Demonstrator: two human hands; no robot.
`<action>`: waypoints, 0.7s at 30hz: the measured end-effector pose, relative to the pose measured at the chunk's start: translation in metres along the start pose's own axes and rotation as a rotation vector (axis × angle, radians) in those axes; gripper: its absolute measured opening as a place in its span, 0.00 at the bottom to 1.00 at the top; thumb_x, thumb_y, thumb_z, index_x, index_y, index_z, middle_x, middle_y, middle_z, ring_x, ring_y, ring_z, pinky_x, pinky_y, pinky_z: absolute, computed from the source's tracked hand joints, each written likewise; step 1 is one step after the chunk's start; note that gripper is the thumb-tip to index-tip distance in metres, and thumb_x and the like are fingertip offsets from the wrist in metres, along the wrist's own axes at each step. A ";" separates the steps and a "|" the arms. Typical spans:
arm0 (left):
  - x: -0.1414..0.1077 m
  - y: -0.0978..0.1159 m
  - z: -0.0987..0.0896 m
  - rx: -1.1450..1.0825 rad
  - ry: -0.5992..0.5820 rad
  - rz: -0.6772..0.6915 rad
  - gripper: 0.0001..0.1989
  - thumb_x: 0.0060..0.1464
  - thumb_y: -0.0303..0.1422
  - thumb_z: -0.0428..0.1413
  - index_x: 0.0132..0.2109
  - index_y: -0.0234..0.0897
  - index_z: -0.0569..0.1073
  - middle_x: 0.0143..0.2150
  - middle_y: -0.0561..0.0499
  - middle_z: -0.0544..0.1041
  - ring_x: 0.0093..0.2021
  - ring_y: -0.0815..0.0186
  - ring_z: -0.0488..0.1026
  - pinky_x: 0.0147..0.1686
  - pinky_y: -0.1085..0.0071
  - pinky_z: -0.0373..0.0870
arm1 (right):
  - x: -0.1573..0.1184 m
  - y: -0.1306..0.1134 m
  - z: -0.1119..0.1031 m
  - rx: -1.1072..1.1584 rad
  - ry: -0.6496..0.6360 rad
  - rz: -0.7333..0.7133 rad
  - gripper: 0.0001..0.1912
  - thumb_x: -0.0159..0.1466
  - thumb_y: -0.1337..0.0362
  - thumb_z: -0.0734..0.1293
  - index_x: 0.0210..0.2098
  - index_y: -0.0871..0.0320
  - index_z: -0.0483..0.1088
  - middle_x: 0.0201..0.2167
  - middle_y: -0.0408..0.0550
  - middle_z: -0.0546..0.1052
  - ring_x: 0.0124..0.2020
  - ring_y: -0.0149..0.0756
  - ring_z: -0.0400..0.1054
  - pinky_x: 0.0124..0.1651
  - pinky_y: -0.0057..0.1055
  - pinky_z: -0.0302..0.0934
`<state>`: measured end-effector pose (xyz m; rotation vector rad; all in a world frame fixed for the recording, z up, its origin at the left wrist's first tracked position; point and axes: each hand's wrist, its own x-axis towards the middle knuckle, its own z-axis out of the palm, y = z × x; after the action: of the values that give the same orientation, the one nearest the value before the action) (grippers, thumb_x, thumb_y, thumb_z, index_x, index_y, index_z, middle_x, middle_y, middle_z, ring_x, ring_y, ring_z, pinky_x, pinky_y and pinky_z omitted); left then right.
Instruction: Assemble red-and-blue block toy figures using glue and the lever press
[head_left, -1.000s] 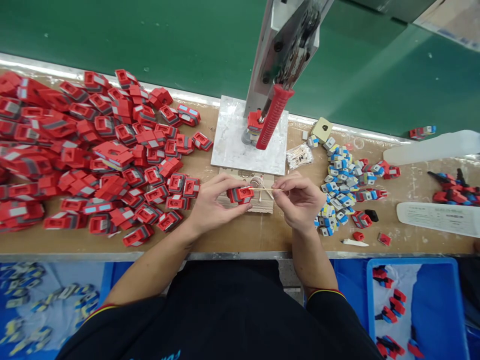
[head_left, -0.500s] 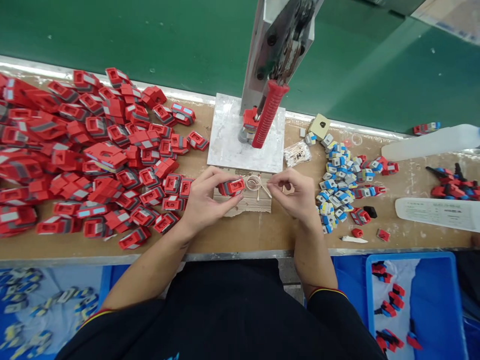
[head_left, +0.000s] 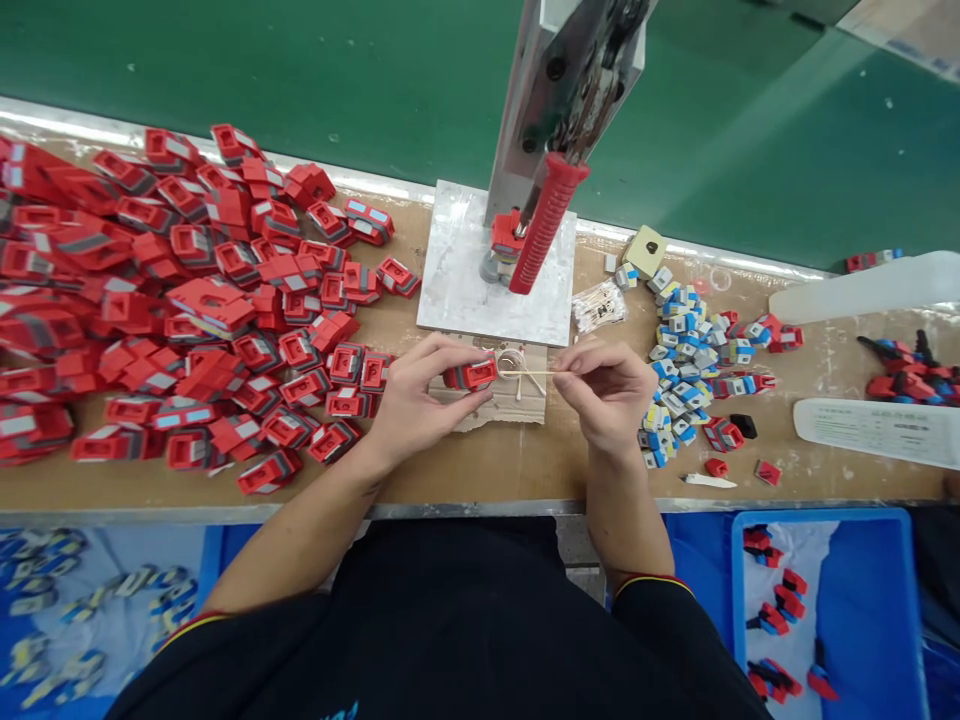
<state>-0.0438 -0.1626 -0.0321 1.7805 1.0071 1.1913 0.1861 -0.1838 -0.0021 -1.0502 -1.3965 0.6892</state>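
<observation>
My left hand (head_left: 416, 395) is closed around a red plastic toy part (head_left: 480, 374) with a recess in its upper face. Between the thumb and fingertips of my right hand (head_left: 607, 390) is a cotton swab (head_left: 536, 374), held level and pointing left. Its far end lies over a small round dish (head_left: 512, 362), close to the red part; I cannot tell whether it touches either. The dish sits on a torn piece of cardboard (head_left: 510, 408), with another swab (head_left: 519, 388) beside it.
Behind my hands stands a hand press with a red handle (head_left: 549, 225) on a metal plate (head_left: 454, 270). Many red parts (head_left: 217, 300) are heaped left; blue and white parts (head_left: 679, 350) lie right. A bundle of swabs (head_left: 598, 305) lies nearby. Blue bins (head_left: 874, 600) stand below.
My right hand has drawn back a little to the right, and more of the swab shows. My left hand still holds the red part. The whole view has shifted slightly.
</observation>
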 end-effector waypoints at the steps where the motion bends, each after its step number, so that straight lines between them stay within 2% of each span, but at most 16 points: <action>1: 0.000 0.000 0.000 -0.011 -0.004 0.000 0.13 0.59 0.40 0.72 0.49 0.43 0.85 0.46 0.47 0.86 0.46 0.59 0.84 0.49 0.62 0.83 | -0.001 -0.001 0.004 0.021 -0.006 0.000 0.12 0.66 0.55 0.78 0.33 0.50 0.74 0.27 0.43 0.81 0.28 0.36 0.74 0.30 0.36 0.68; 8: -0.001 0.000 0.001 -0.021 -0.021 0.006 0.14 0.60 0.41 0.72 0.50 0.43 0.85 0.46 0.46 0.86 0.46 0.59 0.84 0.50 0.61 0.83 | -0.004 -0.004 0.018 0.039 -0.059 0.039 0.15 0.67 0.52 0.76 0.31 0.51 0.74 0.27 0.44 0.82 0.27 0.35 0.74 0.30 0.35 0.67; 12: -0.001 0.000 0.002 -0.026 -0.010 0.037 0.14 0.60 0.41 0.72 0.50 0.43 0.85 0.46 0.47 0.86 0.46 0.60 0.84 0.48 0.63 0.83 | -0.003 -0.003 0.018 0.075 -0.090 0.020 0.12 0.68 0.56 0.76 0.32 0.52 0.74 0.28 0.44 0.83 0.28 0.34 0.75 0.29 0.33 0.65; 17: -0.001 0.000 0.003 -0.028 -0.006 0.022 0.14 0.60 0.42 0.72 0.50 0.44 0.85 0.45 0.48 0.86 0.45 0.60 0.84 0.48 0.62 0.83 | -0.003 -0.002 0.017 0.024 -0.113 0.036 0.12 0.68 0.56 0.76 0.31 0.52 0.74 0.28 0.44 0.83 0.28 0.34 0.75 0.28 0.34 0.66; 21: -0.001 0.000 0.002 -0.021 -0.006 0.042 0.14 0.60 0.40 0.72 0.50 0.44 0.85 0.45 0.48 0.86 0.45 0.60 0.84 0.48 0.63 0.83 | -0.003 -0.002 0.015 0.068 -0.117 0.008 0.08 0.67 0.63 0.76 0.33 0.52 0.76 0.29 0.44 0.84 0.29 0.33 0.75 0.28 0.32 0.64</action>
<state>-0.0419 -0.1637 -0.0326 1.7958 0.9544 1.2175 0.1703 -0.1846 -0.0031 -0.9756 -1.4600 0.8094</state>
